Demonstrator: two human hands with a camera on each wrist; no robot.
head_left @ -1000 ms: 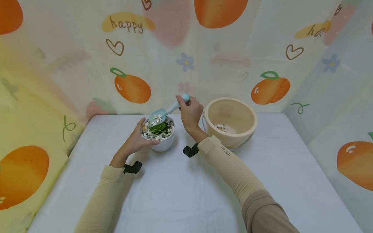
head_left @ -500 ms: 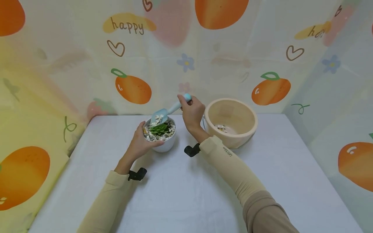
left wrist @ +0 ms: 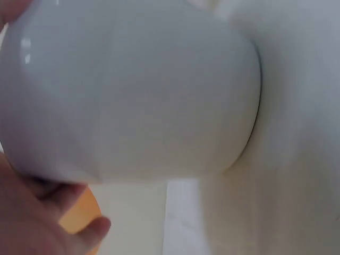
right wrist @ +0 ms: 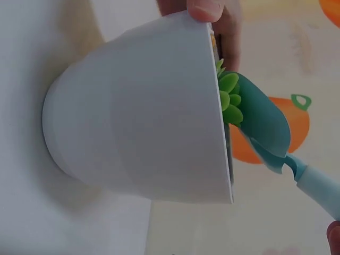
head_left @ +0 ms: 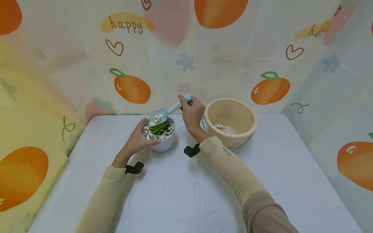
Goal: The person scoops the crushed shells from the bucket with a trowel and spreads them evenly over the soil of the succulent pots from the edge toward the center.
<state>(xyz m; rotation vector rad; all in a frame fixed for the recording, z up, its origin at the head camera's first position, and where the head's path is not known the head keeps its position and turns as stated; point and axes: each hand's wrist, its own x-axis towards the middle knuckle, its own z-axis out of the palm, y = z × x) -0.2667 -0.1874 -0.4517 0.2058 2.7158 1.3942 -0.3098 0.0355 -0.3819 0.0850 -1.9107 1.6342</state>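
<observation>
A white flowerpot (head_left: 162, 147) stands on the table, filled with pale pebbles around a green succulent (head_left: 158, 128). My left hand (head_left: 135, 141) holds the pot at its left side, thumb across the front just below the rim and fingers reaching round behind. In my right hand (head_left: 193, 114) is the handle of a light blue toy shovel (head_left: 173, 107), pinched near its end. The blade slopes down over the back of the pot, bearing several pebbles (head_left: 157, 118). In the right wrist view the underside of the blade (right wrist: 265, 119) lies against the succulent's leaves.
A beige bucket (head_left: 233, 139) with a few pebbles (head_left: 220, 127) at its bottom stands just right of my right hand. White cloth covers the table (head_left: 175, 194). A fruit-printed curtain (head_left: 163, 64) rises directly behind the table's back edge.
My left wrist has shifted slightly right and come back left, the hand staying on the pot. My right hand has edged slightly right; the shovel remains over the pot with pebbles on it.
</observation>
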